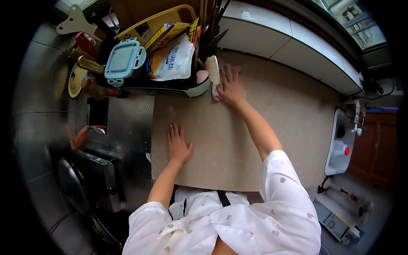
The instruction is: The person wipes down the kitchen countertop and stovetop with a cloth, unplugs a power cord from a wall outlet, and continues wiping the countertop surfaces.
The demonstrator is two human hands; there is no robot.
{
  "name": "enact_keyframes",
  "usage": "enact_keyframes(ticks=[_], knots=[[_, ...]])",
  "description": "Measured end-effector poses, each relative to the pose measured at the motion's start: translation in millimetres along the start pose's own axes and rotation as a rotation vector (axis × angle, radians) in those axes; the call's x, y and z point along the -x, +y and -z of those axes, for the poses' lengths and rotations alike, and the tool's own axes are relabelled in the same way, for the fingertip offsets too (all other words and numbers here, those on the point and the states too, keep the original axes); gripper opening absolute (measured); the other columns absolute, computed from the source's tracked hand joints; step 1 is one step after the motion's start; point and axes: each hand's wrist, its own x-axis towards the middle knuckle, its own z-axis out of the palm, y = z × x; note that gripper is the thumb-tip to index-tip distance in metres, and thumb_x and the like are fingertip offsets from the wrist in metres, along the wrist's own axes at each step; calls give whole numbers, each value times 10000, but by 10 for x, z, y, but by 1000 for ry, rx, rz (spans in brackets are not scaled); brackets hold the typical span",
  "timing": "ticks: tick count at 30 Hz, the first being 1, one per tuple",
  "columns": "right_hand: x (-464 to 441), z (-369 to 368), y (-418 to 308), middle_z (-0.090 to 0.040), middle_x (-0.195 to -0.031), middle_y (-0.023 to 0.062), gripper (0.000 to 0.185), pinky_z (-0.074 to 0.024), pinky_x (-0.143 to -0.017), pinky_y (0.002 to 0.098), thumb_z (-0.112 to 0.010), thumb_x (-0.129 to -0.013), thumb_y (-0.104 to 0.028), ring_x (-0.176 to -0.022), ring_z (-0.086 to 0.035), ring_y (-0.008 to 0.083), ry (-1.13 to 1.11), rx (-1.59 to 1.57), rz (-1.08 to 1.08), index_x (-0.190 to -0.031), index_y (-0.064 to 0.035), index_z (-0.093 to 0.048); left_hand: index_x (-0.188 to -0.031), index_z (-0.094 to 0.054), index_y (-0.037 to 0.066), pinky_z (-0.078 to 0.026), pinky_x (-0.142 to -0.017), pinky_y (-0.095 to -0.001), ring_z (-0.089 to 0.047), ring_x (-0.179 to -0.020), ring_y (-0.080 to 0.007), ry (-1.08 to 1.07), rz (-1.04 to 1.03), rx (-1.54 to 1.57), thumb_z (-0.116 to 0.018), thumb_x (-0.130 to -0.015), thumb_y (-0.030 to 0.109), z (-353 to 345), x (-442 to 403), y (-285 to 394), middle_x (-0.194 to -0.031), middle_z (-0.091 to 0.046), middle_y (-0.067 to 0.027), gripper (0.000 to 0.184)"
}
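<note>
My right hand (pixel 232 88) presses a pale cloth with pinkish patches (pixel 216 94) onto the beige countertop (pixel 272 123), beside the storage rack. Parts of the cloth show past the fingertips and by the thumb; the palm hides the rest. Flat on the counter near its left edge lies my left hand (pixel 179 146), fingers apart and nothing in them. A cream brush (pixel 212 69) leans at the rack's right end, close to my right fingers.
The dark rack holds a blue-lidded box (pixel 124 60), a white packet (pixel 173 59) and a yellow basket (pixel 180 13). Left is a stove (pixel 108 187) with a pan lid (pixel 71 183). At right, a sink (pixel 330 157) holds a red-capped jug (pixel 340 150) beneath a tap (pixel 357 117).
</note>
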Motion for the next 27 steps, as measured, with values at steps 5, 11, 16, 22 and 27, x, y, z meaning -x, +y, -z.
enact_keyframes(ticks=[5,11,16,22,27], knots=[[1069,401,196,-307,-1370,126,586,-196,-1030,505,-452,-728,-196,-1269,-250,358,-164,-42,41,-1294,-75,-364,-1332,-238,1,-158,-1046,-466,-188,-1285,-366,-38,22,14,-543,-761,367,38,-43,-2,-1384,-199,-231,745],[1310,576,1511,-281,-1382,141,609,-158,-1037,514,-439,-760,-272,-1275,-215,387,11,284,-659,-1317,-58,-317,-1331,-237,0,-149,-1051,-463,-186,-1288,-360,-58,31,79,-558,-757,353,58,-35,-7,-1383,-199,-232,746],[384,333,1113,-267,-1393,145,642,-161,-1022,541,-413,-793,-425,-1277,-211,385,12,399,-692,-1319,-70,-323,-1324,-248,-4,-153,-1050,-461,-189,-1287,-358,-22,23,87,-567,-751,352,58,-24,-9,-1385,-198,-226,747],[607,201,-535,-289,-1373,159,666,-206,-1003,538,-460,-779,-392,-1272,-226,382,-144,79,-116,-1346,-93,-277,-1316,-264,-8,-160,-1047,-458,-202,-1283,-356,7,7,92,-575,-742,368,69,-23,-12,-1381,-210,-224,754],[1916,575,-882,-316,-1361,132,643,-231,-998,531,-511,-751,-381,-1262,-258,369,-288,-36,103,-1323,-138,-346,-1313,-264,-15,-171,-1044,-455,-213,-1278,-352,38,4,104,-567,-750,393,22,-5,-16,-1379,-215,-222,758]])
